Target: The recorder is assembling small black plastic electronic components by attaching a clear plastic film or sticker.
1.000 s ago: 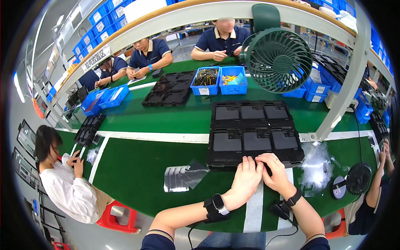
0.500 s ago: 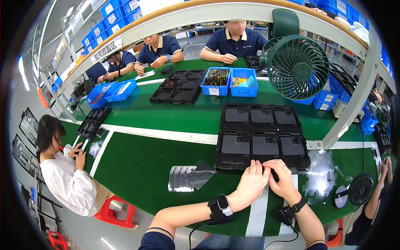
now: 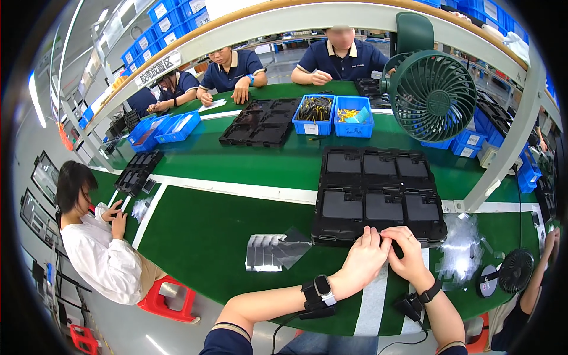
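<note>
Black tray [image 3: 334, 232] with two rows of dark rectangular panels [image 3: 343, 206], flat on the green table [image 3: 195, 236] before the wearer. At its near edge, partly hidden by them: left hand [image 3: 364, 257], fingers extended and together; right hand [image 3: 410, 259], fingers curled, with fingertips close against the left's; impossible to tell any grip on a small item. To the left, clear film strips [image 3: 265, 253]; to the right, a crumpled heap of clear film [image 3: 461, 245] and a small black fan [image 3: 516, 271]. Beyond, blue bins [image 3: 312, 129] and a second black tray [image 3: 260, 121]; green fan [image 3: 435, 97] and white post [image 3: 503, 148] in front of further bins. Compared with half a second earlier: same hand pose, scene slightly farther right, co-worker's wristbanded hand [image 3: 241, 92] nearer the second tray
</note>
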Available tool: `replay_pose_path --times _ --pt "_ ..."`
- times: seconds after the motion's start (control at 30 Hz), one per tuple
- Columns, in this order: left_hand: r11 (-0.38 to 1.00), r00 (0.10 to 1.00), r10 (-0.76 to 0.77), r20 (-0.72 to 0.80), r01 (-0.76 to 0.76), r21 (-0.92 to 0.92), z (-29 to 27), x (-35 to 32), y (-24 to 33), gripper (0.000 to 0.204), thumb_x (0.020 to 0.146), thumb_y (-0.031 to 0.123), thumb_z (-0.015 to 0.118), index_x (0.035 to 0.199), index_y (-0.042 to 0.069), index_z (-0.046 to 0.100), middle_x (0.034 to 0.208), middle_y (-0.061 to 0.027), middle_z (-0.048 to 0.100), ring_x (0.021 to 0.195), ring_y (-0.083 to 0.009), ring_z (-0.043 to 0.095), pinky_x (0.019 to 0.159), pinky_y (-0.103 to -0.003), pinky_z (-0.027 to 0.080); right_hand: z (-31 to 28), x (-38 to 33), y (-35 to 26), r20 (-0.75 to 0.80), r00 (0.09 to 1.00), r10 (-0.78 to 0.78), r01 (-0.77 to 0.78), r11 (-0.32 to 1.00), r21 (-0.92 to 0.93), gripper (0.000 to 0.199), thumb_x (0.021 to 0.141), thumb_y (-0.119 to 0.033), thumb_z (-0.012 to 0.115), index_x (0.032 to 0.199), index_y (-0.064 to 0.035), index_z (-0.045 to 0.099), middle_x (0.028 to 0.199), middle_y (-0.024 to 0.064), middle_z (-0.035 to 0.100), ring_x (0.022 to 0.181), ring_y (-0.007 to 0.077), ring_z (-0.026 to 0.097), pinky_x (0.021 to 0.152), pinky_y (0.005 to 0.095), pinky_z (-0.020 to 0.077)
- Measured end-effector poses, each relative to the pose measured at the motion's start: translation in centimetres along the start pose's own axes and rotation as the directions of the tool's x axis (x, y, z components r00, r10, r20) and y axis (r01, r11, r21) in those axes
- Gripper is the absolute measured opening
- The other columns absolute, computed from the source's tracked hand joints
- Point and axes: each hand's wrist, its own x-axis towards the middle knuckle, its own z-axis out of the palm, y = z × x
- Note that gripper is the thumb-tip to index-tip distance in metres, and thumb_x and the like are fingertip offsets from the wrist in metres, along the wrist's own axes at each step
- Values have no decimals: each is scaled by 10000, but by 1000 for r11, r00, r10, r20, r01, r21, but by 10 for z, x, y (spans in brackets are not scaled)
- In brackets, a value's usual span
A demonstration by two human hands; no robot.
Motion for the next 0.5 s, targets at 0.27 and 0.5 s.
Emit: replay_pose_path --times 0.27,0.5 --pt "1000 999 -20 29 20 23 2 -9 5 460 738 147 611 1130 -56 484 1196 -305 472 1149 -423 466 965 -441 404 0 -1 0 17 999 -31 31 1000 -6 284 655 56 593 927 -24 605 948 121 615 897 288 578 798 356 466" --pt "989 995 -47 83 34 147 4 -15 12 511 737 165 608 1175 -49 456 1298 -298 380 1240 -407 366 1001 -483 339 1 -2 0 26 999 -32 32 999 -11 273 619 61 594 878 -23 613 945 116 615 894 285 580 799 352 463"
